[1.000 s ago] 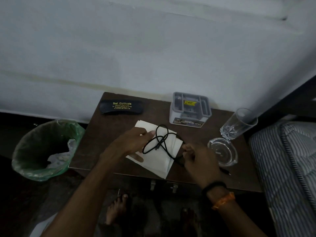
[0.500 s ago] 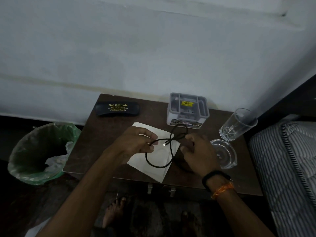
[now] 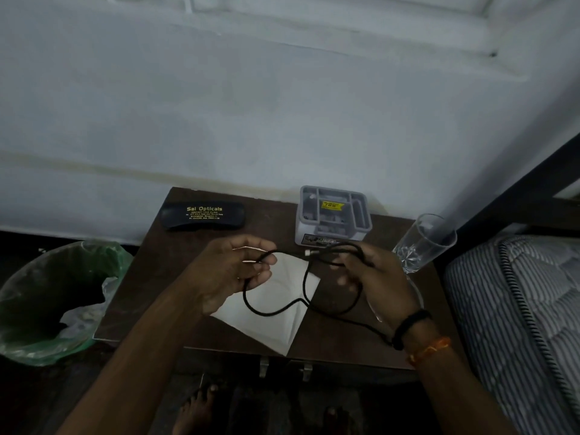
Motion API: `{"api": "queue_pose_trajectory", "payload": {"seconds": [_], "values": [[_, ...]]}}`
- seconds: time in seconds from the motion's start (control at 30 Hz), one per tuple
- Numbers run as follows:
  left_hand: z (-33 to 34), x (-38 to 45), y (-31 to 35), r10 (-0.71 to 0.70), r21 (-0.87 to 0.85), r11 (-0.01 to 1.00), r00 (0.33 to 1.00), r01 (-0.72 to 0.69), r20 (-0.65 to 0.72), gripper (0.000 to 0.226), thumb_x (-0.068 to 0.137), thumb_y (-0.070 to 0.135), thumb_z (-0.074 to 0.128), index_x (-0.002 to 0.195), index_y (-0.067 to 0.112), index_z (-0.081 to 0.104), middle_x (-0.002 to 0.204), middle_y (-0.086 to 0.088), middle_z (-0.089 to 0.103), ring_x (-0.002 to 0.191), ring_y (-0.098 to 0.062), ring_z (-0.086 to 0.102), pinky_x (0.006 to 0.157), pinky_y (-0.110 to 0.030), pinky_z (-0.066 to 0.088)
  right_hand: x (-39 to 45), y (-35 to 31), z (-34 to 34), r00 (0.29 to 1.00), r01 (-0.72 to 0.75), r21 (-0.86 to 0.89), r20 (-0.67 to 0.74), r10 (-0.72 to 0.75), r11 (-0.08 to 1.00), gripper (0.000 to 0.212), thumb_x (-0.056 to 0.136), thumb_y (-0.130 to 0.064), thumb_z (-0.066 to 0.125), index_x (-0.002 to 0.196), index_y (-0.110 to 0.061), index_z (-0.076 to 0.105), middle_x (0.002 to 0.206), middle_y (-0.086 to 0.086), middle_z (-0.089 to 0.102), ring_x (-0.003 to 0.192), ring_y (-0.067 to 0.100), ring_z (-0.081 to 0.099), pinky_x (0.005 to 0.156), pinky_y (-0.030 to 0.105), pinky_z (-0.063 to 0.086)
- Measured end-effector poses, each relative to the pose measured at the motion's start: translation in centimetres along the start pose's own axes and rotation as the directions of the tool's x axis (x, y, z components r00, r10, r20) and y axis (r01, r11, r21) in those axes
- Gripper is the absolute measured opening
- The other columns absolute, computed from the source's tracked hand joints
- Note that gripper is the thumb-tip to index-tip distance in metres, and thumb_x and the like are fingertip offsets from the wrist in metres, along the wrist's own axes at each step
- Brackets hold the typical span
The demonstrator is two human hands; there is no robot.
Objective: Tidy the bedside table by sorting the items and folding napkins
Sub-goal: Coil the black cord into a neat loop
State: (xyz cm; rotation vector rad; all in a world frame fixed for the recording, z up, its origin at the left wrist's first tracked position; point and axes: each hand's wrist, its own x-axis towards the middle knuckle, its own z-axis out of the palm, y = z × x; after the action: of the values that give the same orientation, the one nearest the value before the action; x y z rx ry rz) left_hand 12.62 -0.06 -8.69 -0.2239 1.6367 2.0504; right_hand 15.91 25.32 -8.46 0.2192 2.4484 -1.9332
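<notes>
A black cable (image 3: 276,310) hangs in loops between both hands above the dark brown bedside table (image 3: 150,277). My left hand (image 3: 229,274) pinches one part of it and my right hand (image 3: 373,277) grips the other part, with a white plug end (image 3: 309,252) sticking out towards the left. Under the loops lie white napkins (image 3: 273,321), spread flat on the table. A grey organiser box (image 3: 334,218) with a yellow sticker stands just behind my right hand.
A black spectacle case (image 3: 204,215) with gold lettering lies at the table's back left. A clear glass (image 3: 423,243) stands at the right edge. A bin with a green liner (image 3: 50,296) sits left of the table, a striped mattress (image 3: 514,324) to the right. The wall runs close behind.
Both hands have lifted and drawn the cable out into wider loops. My right hand has moved up towards the organiser, and the plug end now shows beside it.
</notes>
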Motion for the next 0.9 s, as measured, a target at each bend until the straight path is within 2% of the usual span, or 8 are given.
{"api": "queue_pose_trajectory", "payload": {"seconds": [0.17, 0.37, 0.43, 0.5, 0.63, 0.77, 0.83, 0.9], "values": [[0.2, 0.3, -0.1, -0.025, -0.056, 0.998, 0.998, 0.022, -0.056, 0.032, 0.091, -0.014, 0.048, 0.096, 0.004, 0.073, 0.087, -0.014, 0.071, 0.076, -0.019, 0.072, 0.062, -0.026, 0.058, 0.0, -0.9, -1.2, 0.991, -0.132, 0.304, 0.009, 0.136, 0.944, 0.017, 0.094, -0.021, 0.061, 0.097, -0.019, 0.077, 0.093, 0.003, 0.075, 0.048, 0.005, 0.047, 0.038, 0.016, 0.031], [0.8, 0.4, 0.2, -0.015, -0.032, 0.999, 0.999, 0.014, -0.036, 0.035, 0.094, -0.012, 0.041, 0.105, 0.005, 0.07, 0.082, -0.011, 0.066, 0.061, -0.013, 0.065, 0.043, -0.018, 0.047, -0.1, -2.1, -2.7, 0.987, -0.156, 0.609, 0.114, 0.109, 0.778, 0.026, 0.091, -0.025, 0.06, 0.103, -0.004, 0.068, 0.088, 0.004, 0.065, 0.049, 0.003, 0.042, 0.035, 0.012, 0.027], [0.9, 0.4, 0.5, 0.006, -0.035, 0.999, 1.0, -0.007, -0.023, 0.037, 0.095, -0.011, 0.039, 0.106, 0.005, 0.07, 0.082, -0.008, 0.068, 0.059, -0.011, 0.061, 0.039, -0.016, 0.039, -0.2, -2.4, -3.1, 0.99, -0.139, 0.631, 0.057, 0.132, 0.764, 0.024, 0.095, -0.024, 0.055, 0.102, -0.004, 0.066, 0.089, 0.005, 0.065, 0.05, 0.003, 0.044, 0.034, 0.011, 0.028], [1.0, 0.4, 0.6, 0.028, -0.079, 0.996, 0.999, -0.031, -0.03, 0.04, 0.094, -0.013, 0.037, 0.109, 0.004, 0.07, 0.082, -0.007, 0.068, 0.058, -0.011, 0.057, 0.037, -0.015, 0.036, -0.3, -2.6, -3.3, 0.985, -0.079, 0.572, -0.081, 0.152, 0.817, 0.021, 0.099, -0.021, 0.052, 0.097, -0.006, 0.066, 0.088, 0.006, 0.069, 0.052, 0.003, 0.048, 0.034, 0.012, 0.028], [0.3, 0.6, 0.9, 0.026, -0.255, 0.966, 0.995, -0.049, -0.095, 0.04, 0.094, -0.013, 0.033, 0.113, 0.0, 0.065, 0.081, -0.008, 0.061, 0.056, -0.008, 0.054, 0.039, -0.014, 0.038, -0.6, -3.0, -4.2, 0.941, 0.016, 0.505, -0.3, 0.158, 0.863, 0.02, 0.102, -0.02, 0.048, 0.093, -0.008, 0.061, 0.08, 0.008, 0.074, 0.048, 0.005, 0.055, 0.036, 0.014, 0.031], [0.1, 0.4, 1.2, 0.026, -0.468, 0.88, 0.994, -0.074, -0.108, 0.037, 0.094, -0.012, 0.034, 0.105, 0.003, 0.067, 0.08, -0.009, 0.061, 0.057, -0.01, 0.059, 0.047, -0.016, 0.049, -0.9, -4.0, -5.1, 0.959, 0.068, 0.622, -0.258, 0.122, 0.78, 0.019, 0.104, -0.016, 0.039, 0.094, -0.011, 0.054, 0.085, 0.015, 0.073, 0.055, 0.013, 0.06, 0.044, 0.02, 0.045], [0.6, 0.3, 1.3, 0.056, -0.517, 0.849, 0.991, -0.112, -0.123, 0.032, 0.096, -0.01, 0.039, 0.096, 0.004, 0.068, 0.082, -0.011, 0.066, 0.066, -0.014, 0.068, 0.057, -0.022, 0.057, -1.1, -4.4, -5.1, 0.979, 0.069, 0.615, -0.193, 0.066, 0.785, 0.019, 0.104, -0.02, 0.04, 0.094, -0.013, 0.055, 0.094, 0.014, 0.074, 0.069, 0.016, 0.066, 0.057, 0.024, 0.053], [1.3, 0.1, 1.4, 0.093, -0.513, 0.847, 0.989, -0.137, -0.111, 0.028, 0.096, -0.007, 0.043, 0.094, 0.005, 0.067, 0.091, -0.013, 0.07, 0.079, -0.019, 0.073, 0.068, -0.03, 0.061, -1.2, -4.8, -4.9, 0.993, 0.067, 0.59, -0.122, 0.007, 0.805, 0.02, 0.102, -0.022, 0.042, 0.092, -0.015, 0.058, 0.1, 0.012, 0.075, 0.079, 0.015, 0.066, 0.064, 0.024, 0.052]]}}
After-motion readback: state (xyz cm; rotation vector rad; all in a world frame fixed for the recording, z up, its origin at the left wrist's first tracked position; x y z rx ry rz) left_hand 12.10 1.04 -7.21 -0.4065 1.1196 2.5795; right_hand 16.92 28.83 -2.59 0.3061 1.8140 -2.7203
